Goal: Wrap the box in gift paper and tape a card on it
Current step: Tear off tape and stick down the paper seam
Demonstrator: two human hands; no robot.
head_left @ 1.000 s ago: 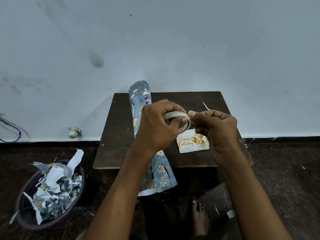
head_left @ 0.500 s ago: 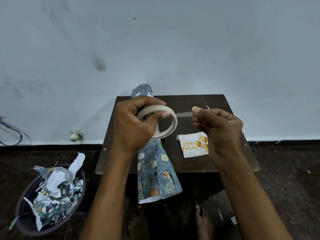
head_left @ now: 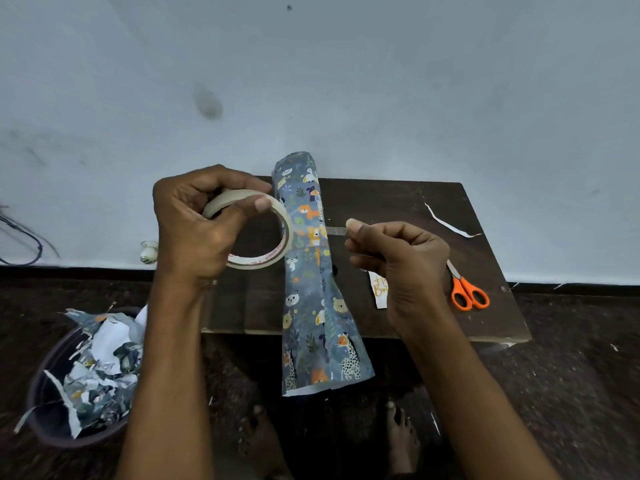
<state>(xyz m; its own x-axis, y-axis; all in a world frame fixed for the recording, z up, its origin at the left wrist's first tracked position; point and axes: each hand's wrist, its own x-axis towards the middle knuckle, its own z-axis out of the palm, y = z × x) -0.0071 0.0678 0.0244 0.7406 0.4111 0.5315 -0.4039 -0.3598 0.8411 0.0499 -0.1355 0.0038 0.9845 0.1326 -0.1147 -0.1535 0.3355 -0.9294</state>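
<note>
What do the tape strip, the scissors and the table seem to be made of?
Tape strip: likely clear glossy plastic film; the paper pattern shows through it.
Scissors: orange handles look like smooth plastic, blades like grey metal.
Table: probably dark wood, matte and scuffed.

Looking like a plain home room: standing against a scuffed pale wall (head_left: 381,81), a low dark wooden table (head_left: 398,202); sitting left of the table on speckled dark floor (head_left: 571,375), a scrap-filled bin (head_left: 45,410).
</note>
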